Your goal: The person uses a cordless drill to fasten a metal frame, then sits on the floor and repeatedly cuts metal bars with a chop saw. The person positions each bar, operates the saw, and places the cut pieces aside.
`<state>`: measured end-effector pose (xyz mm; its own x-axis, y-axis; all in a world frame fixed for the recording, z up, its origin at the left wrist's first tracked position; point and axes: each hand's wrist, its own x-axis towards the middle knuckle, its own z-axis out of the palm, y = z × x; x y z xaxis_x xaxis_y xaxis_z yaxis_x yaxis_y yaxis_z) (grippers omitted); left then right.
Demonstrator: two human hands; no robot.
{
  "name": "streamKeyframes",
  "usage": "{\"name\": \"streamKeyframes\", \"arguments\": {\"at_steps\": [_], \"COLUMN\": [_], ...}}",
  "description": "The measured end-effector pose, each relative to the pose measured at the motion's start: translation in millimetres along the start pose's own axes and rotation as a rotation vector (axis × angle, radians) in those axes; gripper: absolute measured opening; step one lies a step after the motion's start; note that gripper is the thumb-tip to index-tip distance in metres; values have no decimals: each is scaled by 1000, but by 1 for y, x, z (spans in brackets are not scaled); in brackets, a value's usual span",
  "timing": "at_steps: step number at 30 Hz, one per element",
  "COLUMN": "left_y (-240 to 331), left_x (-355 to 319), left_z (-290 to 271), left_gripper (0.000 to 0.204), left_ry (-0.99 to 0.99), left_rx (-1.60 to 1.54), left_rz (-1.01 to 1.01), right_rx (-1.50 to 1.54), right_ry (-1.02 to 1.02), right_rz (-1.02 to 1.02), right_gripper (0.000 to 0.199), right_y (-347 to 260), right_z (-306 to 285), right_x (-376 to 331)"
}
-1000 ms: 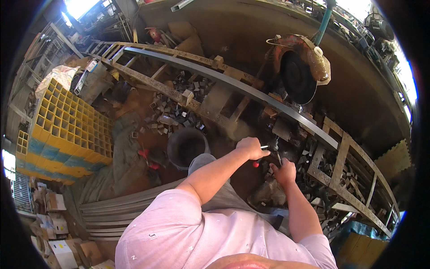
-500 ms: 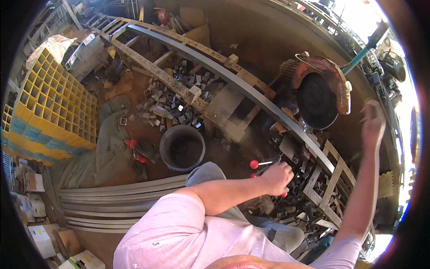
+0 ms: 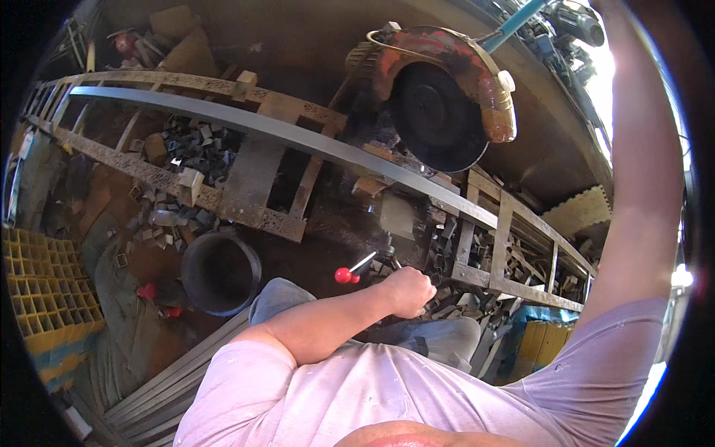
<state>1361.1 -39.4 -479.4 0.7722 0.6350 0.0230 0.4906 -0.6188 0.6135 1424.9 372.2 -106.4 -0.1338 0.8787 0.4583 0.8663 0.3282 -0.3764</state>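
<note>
My left hand (image 3: 408,290) is closed in a fist on a metal vise lever (image 3: 363,262) with a red ball end (image 3: 343,276), just in front of the rusty saw table (image 3: 514,287). My right arm (image 3: 637,186) reaches straight up along the right side, and its hand is cut off by the top edge. A long grey steel bar (image 3: 298,138) lies across the table and passes under the chop saw's black disc (image 3: 436,119). The disc sits under a rusty orange guard (image 3: 454,56). The saw's blue handle (image 3: 514,26) points to the upper right.
A black bucket (image 3: 220,272) stands on the floor left of my knee. Piles of metal offcuts (image 3: 190,145) lie under the rusty frame. Yellow grating (image 3: 37,290) is at the left, and more grating (image 3: 536,346) at the lower right. Stacked steel bars (image 3: 171,372) lie at the lower left.
My right hand has left the red-tipped lever and risen up the right side until it is out of view. My left hand stays on the lever. The saw now looks closer.
</note>
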Motion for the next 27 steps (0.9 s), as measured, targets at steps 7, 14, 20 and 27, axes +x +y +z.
{"name": "streamKeyframes", "arguments": {"at_steps": [7,14,20,27], "left_y": [-2,5,20,27], "left_x": [-3,-1,-1,-9], "left_z": [-11,-8,-7,0], "left_gripper": [36,36,34,34], "left_ry": [-70,-69,-115,-116], "left_rx": [2,13,36,117], "left_rz": [-12,1,-29,-79], "right_rx": [226,551,868,1153], "right_ry": [37,77,107,136], "right_rz": [25,17,-16,-53], "right_gripper": [23,24,25,26], "right_y": [-4,-7,-13,-15], "right_z": [-2,-25,-59,-105], "right_x": [15,13,1,-24]}}
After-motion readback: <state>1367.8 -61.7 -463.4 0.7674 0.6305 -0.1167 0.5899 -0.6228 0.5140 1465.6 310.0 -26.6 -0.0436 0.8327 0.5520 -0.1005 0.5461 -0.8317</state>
